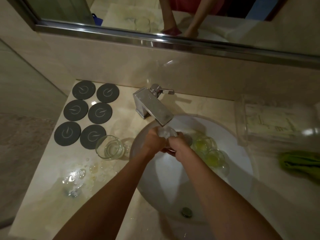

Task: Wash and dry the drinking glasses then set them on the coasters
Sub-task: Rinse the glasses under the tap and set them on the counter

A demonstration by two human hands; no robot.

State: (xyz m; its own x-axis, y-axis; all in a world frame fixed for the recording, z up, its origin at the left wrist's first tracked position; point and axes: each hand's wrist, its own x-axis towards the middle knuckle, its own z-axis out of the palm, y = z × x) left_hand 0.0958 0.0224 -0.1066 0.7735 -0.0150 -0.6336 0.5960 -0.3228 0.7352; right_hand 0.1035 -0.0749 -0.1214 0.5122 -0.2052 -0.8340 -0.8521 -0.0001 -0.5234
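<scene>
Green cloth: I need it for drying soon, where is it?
The green cloth lies at the right edge of the head view, on the counter right of the sink.

Six coasters [87, 111] lie in two rows at the back left of the surface [52, 196]. One glass [109, 149] stands just in front of them, left of the sink [239, 153]. The tap [152, 108] sits behind the sink. Both hands [166, 141] hold a glass [167, 132] under the tap. Two more glasses [207, 149] lie in the sink to the right. A cloth [299, 161] and a tray [270, 122] lie on the right
</scene>
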